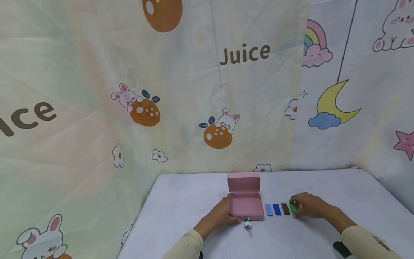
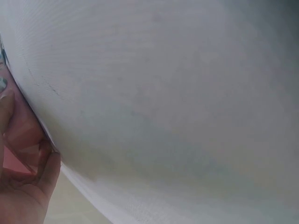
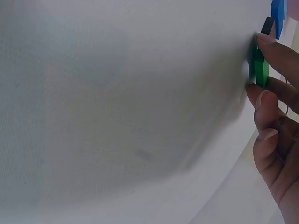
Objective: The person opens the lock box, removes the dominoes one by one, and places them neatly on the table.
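Observation:
A pink metal box [image 1: 246,205] with its lid [image 1: 244,184] raised sits near the table's middle; its inside is bare. My left hand [image 1: 223,211] grips the box's left side, thumb along the front; in the left wrist view the fingers curl at the pink wall [image 2: 28,126]. To the right of the box, my right hand [image 1: 309,205] pinches a green block [image 1: 292,207] between thumb and fingers. The right wrist view shows this slim green block [image 3: 261,70] held by its ends. A light blue block [image 1: 269,210], a dark blue block [image 1: 276,209] and a brown block [image 1: 285,209] lie in a row.
A small padlock with keys [image 1: 248,226] hangs from the box's front clasp. The white table [image 1: 187,194] ends at a printed cloth backdrop [image 1: 187,151]. A dark object [image 1: 341,249] lies by the right sleeve [image 1: 362,239].

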Tool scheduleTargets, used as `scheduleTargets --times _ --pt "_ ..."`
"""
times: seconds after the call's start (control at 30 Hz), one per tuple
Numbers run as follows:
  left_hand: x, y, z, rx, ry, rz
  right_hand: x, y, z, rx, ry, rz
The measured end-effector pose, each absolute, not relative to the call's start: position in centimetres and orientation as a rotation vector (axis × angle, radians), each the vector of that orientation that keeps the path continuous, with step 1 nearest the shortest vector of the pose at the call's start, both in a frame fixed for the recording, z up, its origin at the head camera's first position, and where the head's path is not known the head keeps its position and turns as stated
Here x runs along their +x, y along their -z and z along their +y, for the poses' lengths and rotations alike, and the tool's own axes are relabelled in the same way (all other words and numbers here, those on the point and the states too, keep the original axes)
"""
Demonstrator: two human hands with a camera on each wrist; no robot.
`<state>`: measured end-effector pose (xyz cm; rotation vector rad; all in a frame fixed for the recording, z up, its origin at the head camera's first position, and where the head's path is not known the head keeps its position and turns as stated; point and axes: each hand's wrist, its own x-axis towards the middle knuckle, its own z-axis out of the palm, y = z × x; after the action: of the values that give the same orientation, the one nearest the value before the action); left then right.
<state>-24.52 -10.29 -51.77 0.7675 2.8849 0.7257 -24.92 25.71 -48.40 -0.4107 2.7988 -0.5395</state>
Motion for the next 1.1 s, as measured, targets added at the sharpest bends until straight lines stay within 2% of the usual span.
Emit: scheduleTargets --times 1.1 --pt "-24.0 51.3 -11.3 0.735 -0.792 2.826 -24.3 48.4 25.7 -0.394 0.619 2.781"
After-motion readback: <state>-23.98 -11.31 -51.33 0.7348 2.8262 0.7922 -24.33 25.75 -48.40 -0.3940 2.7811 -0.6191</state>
